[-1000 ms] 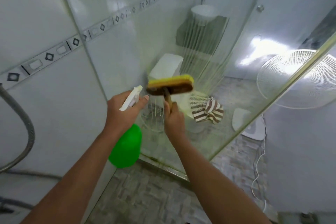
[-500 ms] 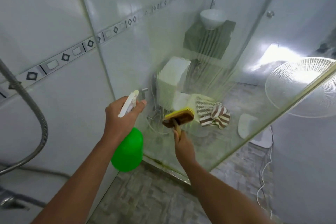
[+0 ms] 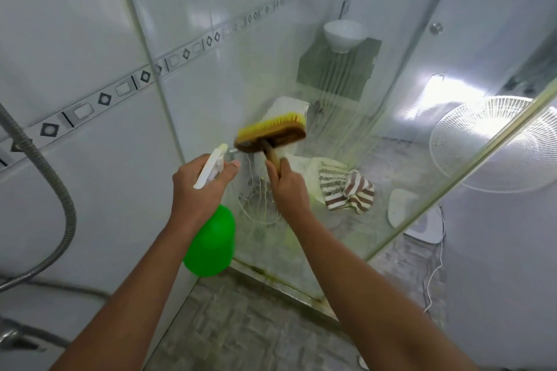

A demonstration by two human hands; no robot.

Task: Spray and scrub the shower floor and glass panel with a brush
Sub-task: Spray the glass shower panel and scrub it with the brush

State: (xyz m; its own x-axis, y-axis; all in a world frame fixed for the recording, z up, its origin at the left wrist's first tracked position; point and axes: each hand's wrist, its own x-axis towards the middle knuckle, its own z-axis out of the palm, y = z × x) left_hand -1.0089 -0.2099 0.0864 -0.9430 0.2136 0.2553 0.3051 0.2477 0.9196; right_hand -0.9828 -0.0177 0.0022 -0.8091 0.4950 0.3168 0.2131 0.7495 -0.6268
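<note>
My right hand (image 3: 287, 188) grips the wooden handle of a scrub brush (image 3: 271, 132) with yellow bristles, its head pressed against the glass panel (image 3: 376, 135). Yellow-green streaks run down the glass. My left hand (image 3: 200, 187) holds the white trigger head of a green spray bottle (image 3: 211, 242), whose body hangs below my wrist just left of the brush. The grey patterned shower floor (image 3: 241, 325) lies below both arms.
A metal shower hose (image 3: 51, 178) loops along the white tiled wall at the left. Behind the glass are a striped towel (image 3: 346, 193), a white toilet, a wall basin (image 3: 345, 34) and a white fan (image 3: 494, 144). A metal sill (image 3: 286, 286) runs under the glass.
The brush went down the glass and has now come back up; my right hand rose with it. My left hand with the spray bottle stayed nearly still.
</note>
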